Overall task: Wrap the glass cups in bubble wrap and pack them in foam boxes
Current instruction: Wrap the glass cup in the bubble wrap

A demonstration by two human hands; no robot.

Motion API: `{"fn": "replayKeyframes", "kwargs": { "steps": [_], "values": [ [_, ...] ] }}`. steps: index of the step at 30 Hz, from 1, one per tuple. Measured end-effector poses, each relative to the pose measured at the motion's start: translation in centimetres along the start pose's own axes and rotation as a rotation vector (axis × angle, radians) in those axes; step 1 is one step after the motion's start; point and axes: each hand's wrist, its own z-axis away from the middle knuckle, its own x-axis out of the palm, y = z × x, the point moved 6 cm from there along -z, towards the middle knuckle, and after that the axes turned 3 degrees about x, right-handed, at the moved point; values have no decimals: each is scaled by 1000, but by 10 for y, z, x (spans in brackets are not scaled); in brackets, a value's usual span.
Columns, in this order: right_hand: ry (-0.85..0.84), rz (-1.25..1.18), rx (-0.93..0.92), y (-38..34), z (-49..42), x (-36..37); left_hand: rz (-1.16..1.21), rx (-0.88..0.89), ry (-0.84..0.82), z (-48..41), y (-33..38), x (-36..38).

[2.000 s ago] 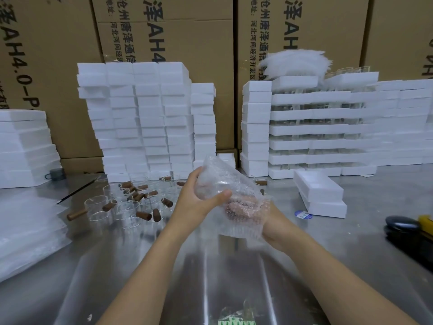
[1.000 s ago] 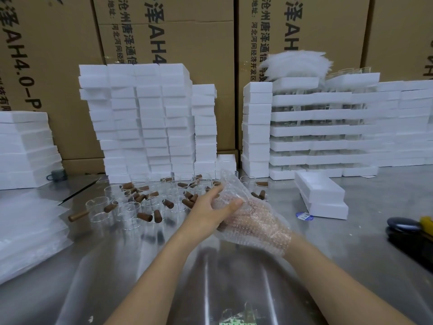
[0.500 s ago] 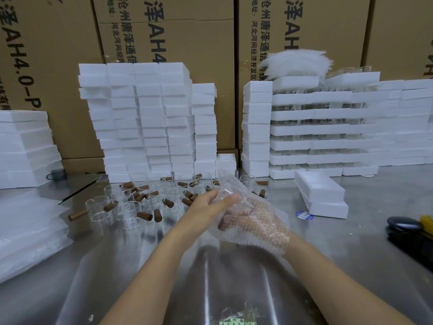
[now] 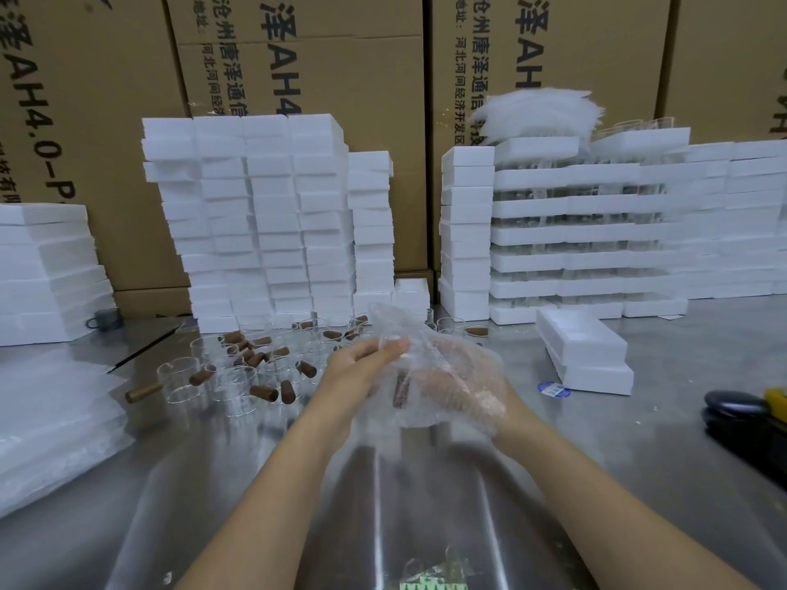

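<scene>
Forearms [image 4: 294, 466] converging, left hand [image 4: 362, 370] pinching bubble wrap [image 4: 447, 342] edge, right hand [image 4: 472, 391] under it gripping glass cup [image 4: 402, 387].

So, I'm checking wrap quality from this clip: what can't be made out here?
Head view only:
Glass cup: blurred by the bubble wrap; only a brown handle shows.
Right hand: behind the wrap, grip unclear.
Dark object: cut off by the right edge.
Green label: cut off by the bottom edge.
</scene>
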Motion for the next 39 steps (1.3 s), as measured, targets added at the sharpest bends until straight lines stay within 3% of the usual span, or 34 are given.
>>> {"fn": "replayKeyframes", "kwargs": {
  "steps": [7, 14, 21, 27, 30, 34, 39],
  "values": [
    [286, -216, -172, -12, 3, -25, 173, -73, 72, 0, -4, -11],
    [43, -281, -126, -5, -3, -14, 205, -56, 87, 1, -1, -10],
    [-61, -296, -187, -10, 0, -2, 194, -64, 88, 0, -4, -9],
    [-15, 2, -218, -5, 6, 7, 162, -56, 68, 1, -6, 0],
    [-6, 2, -229, -4, 4, 8, 127, -53, 48, -1, -7, 2],
    [16, -118, -125, -3, -1, 2, 140, -55, 16, -4, -8, -2],
    [8, -507, -79, -8, -3, -9, 151, -74, -61, -4, -5, 1]
  ]
}}
